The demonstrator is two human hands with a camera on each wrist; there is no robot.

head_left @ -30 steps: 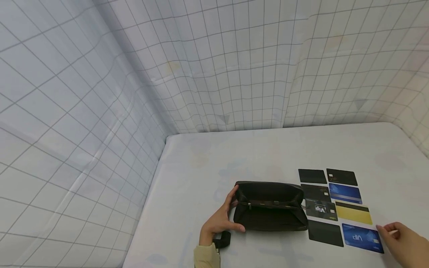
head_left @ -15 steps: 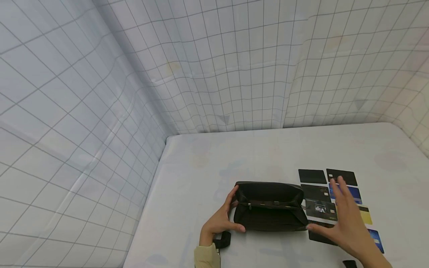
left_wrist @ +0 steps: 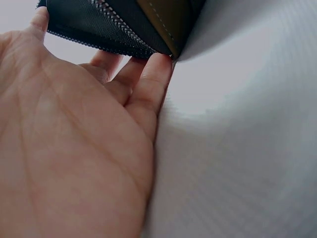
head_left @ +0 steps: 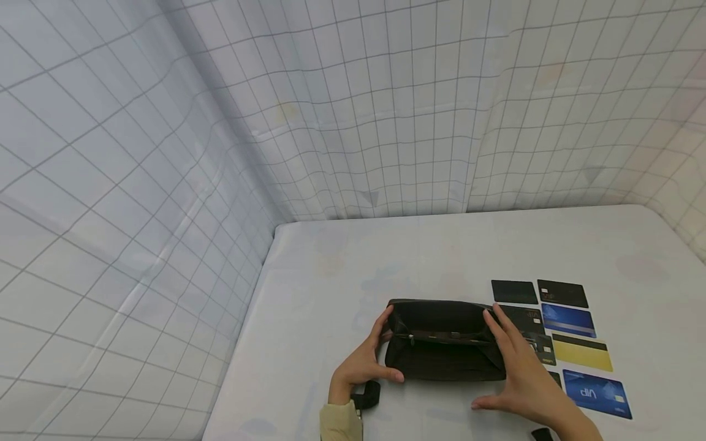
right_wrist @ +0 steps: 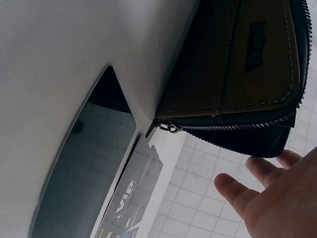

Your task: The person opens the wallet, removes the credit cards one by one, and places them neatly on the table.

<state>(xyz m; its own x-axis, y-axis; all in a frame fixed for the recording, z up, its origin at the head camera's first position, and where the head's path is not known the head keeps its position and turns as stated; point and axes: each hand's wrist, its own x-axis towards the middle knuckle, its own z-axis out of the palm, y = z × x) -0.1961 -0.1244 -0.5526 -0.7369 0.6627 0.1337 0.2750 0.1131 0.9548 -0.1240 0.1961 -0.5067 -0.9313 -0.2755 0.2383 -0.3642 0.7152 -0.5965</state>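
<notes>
A black zip wallet lies unzipped on the table, its mouth gaping upward. My left hand grips its left end, thumb at the near edge and fingers round the far side; in the left wrist view the fingers touch the wallet's zipped edge. At the right end is my right hand, fingers extended near the far corner and thumb apart from the wallet. The right wrist view shows a brown stitched panel with lettering on the wallet, and the right hand with spread fingers by its edge.
Two columns of cards lie right of the wallet: a blue VIP card, a yellow card, another blue card and several black ones, such as a plain card. My right hand partly covers some. Gridded white cloth surrounds the table.
My right hand has moved left from beside the blue VIP card, over the cards, to the wallet's right end. The left hand has kept its grip on the wallet.
</notes>
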